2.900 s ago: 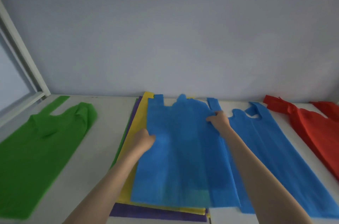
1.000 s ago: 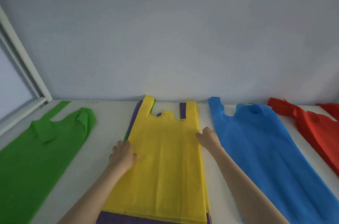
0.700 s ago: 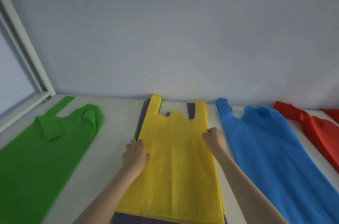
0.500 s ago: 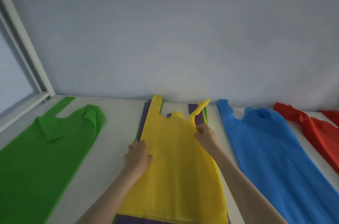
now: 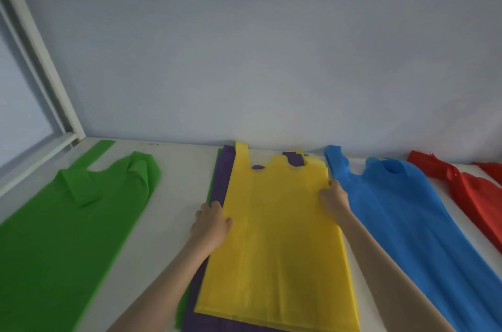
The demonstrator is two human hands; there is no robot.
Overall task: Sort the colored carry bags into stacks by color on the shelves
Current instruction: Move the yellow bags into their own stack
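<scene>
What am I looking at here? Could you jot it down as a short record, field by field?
surface: white shelf against a grey wall
middle pile: yellow bag on top, purple bag and a green edge beneath
left hand: grips the yellow bag's left edge
right hand: grips its right edge
sorted left: green bag
sorted right: blue bag, then red bags

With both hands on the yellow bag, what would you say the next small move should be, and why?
Probably lift the yellow bag clear of the mixed pile: the left hand and right hand pinch its edges. No yellow stack shows; bare shelf beside the green bag looks free.
</scene>
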